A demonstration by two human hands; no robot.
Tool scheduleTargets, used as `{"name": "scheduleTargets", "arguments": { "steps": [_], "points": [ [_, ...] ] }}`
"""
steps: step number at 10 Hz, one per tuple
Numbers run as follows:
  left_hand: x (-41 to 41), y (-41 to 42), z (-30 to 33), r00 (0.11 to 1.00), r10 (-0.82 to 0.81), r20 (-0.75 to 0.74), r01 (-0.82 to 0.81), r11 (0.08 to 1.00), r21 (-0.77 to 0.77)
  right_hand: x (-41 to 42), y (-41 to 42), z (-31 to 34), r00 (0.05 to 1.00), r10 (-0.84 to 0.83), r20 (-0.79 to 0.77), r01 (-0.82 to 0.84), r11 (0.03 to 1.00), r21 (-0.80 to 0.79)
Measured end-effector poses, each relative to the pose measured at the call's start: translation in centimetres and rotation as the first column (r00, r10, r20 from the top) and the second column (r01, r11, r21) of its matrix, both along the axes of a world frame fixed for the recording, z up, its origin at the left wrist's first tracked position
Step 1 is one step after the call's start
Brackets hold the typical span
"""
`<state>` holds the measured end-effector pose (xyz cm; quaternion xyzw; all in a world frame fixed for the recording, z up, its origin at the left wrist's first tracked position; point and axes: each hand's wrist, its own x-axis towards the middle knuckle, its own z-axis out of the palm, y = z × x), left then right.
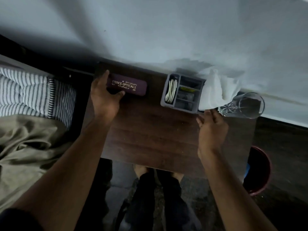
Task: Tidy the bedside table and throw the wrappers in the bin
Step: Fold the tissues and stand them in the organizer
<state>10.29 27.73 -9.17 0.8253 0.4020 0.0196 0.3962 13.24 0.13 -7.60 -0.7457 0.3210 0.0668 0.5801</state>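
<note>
A dark wooden bedside table [155,134] stands against a pale wall. My left hand [104,97] grips the left end of a maroon spectacle case [131,86] printed with gold letters, at the table's back left. A grey compartment organiser [168,104] sits at the back middle, with white spoons in its left slot. Beside it lies a white tissue or cloth [216,90]. A clear drinking glass [245,105] stands at the back right corner. My right hand [211,129] hovers with relaxed fingers just in front of the glass and tissue, holding nothing.
A bed with a striped pillow [30,92] and an olive blanket [28,147] lies to the left. A red bin [260,170] with something blue inside sits on the dark floor right of the table. My legs and feet show below the table's front edge.
</note>
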Motion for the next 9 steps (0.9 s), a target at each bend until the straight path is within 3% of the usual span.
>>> {"name": "scheduleTargets", "arguments": {
  "steps": [2, 3, 4, 5, 6, 7, 9],
  "points": [
    [0.2, -0.1, -0.2, 0.998, 0.059, 0.015, -0.059, 0.998, -0.001, -0.5, -0.2, -1.1, 0.997, 0.067, 0.032, -0.064, 0.994, -0.088],
    [0.3, -0.2, 0.2, 0.998, 0.055, -0.004, -0.055, 0.998, 0.011, -0.1, -0.2, -1.3, 0.999, 0.037, 0.024, -0.036, 0.998, -0.051],
    [0.2, -1.0, 1.2, 0.992, 0.049, -0.120, -0.036, 0.993, 0.108, 0.4, -0.5, -0.9, 0.999, 0.011, 0.031, -0.013, 0.999, 0.052],
    [0.0, -3.5, 2.5, 0.997, -0.061, 0.056, 0.051, 0.984, 0.171, 0.7, -0.7, 0.0, 0.999, 0.037, 0.024, -0.040, 0.993, 0.111],
    [0.6, -7.7, 4.0, 0.988, -0.019, 0.156, 0.070, 0.942, -0.329, 0.9, -0.5, 0.3, 0.998, 0.061, -0.026, -0.056, 0.986, 0.158],
    [1.0, -11.2, 5.1, 0.995, 0.035, 0.097, 0.029, 0.810, -0.586, 0.8, -0.1, 0.6, 0.992, 0.117, -0.047, -0.109, 0.984, 0.141],
    [0.9, -12.3, 5.6, 0.985, 0.115, 0.126, -0.015, 0.795, -0.606, 0.4, -0.3, 1.1, 0.984, 0.179, 0.007, -0.178, 0.973, 0.149]
  ]
}}
